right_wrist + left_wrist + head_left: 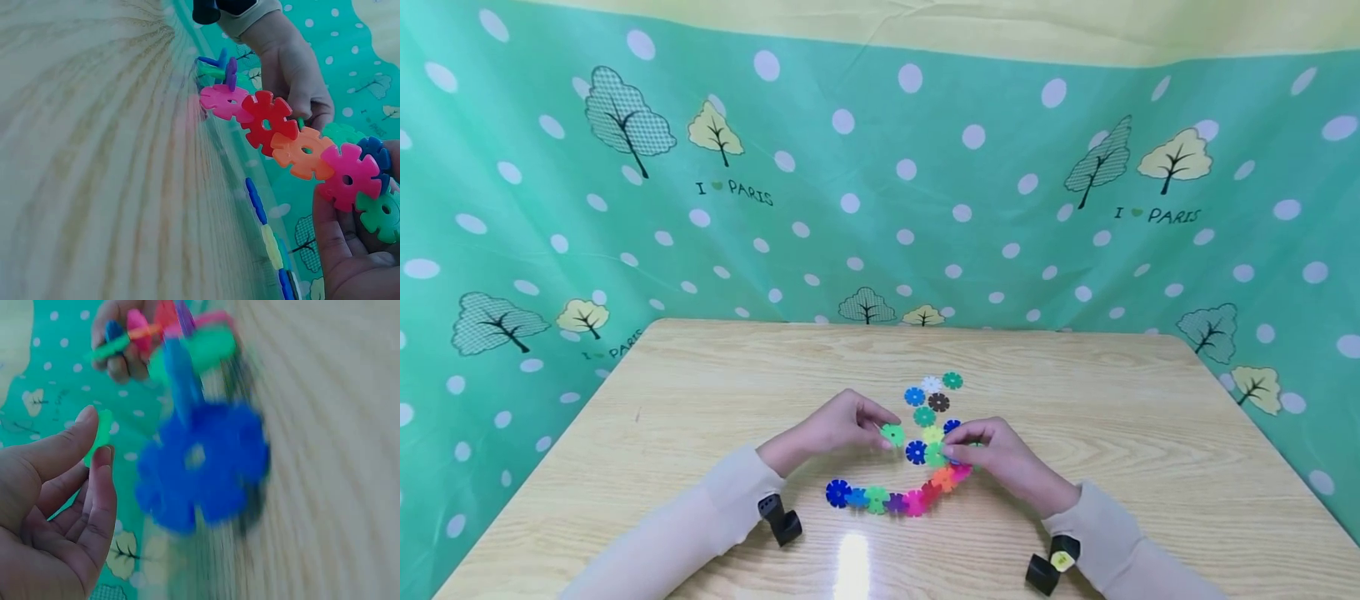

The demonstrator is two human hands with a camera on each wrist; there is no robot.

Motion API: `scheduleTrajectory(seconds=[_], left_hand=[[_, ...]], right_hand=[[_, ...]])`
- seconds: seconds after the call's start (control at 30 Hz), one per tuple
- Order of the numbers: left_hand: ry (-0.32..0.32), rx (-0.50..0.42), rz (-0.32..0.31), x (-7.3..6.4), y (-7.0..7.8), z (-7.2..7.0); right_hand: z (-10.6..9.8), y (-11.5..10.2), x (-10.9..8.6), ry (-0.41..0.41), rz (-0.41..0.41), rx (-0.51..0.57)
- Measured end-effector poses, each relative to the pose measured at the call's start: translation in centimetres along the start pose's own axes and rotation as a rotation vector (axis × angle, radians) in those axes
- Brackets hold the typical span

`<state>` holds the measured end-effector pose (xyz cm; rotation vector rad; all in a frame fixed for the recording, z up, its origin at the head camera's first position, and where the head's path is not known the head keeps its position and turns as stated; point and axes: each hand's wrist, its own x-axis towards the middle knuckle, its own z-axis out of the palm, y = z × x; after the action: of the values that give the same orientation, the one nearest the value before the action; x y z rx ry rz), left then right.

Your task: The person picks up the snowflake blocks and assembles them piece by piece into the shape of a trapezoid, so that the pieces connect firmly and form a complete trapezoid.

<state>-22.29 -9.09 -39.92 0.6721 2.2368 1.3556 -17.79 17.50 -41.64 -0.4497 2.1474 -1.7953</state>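
Observation:
My left hand [850, 423] pinches a light green notched plastic disc [892, 434] between thumb and fingers; the left wrist view shows this disc [102, 434] nearly edge-on. My right hand [1003, 454] grips the right end of a curved chain of interlocked snowflake discs, partly hiding it. A dark blue disc [838, 493] forms the chain's left end, followed by blue, green, purple, pink, red and orange ones. In the right wrist view, a pink disc [350, 178] and a green disc [381, 215] sit by my right fingers. The two hands are apart.
Loose discs lie beyond the hands on the wooden table [737, 367], among them a white disc [931, 384], a brown disc [938, 402] and a blue disc [914, 396]. A green dotted curtain [805, 183] hangs behind the table.

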Motion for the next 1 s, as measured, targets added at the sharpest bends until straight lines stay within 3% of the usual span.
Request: scheduleTrajectory(seconds=[0.17, 0.4, 0.67, 1.0], left_hand=[[-0.023, -0.081, 0.014, -0.9, 1.0, 0.7], [-0.007, -0.111, 0.033, -1.5, 1.8, 1.9], [-0.002, -0.165, -0.039, -1.7, 2.1, 2.5], [-0.021, -0.250, -0.054, -1.7, 2.0, 2.8]], right_hand=[[0.2, 0.0, 0.1, 0.020, -0.003, -0.017], [0.4, -0.1, 0.2, 0.018, 0.004, -0.007], [0.4, 0.0, 0.1, 0.022, -0.012, 0.010], [0.5, 0.2, 0.1, 0.042, -0.057, 0.020]])
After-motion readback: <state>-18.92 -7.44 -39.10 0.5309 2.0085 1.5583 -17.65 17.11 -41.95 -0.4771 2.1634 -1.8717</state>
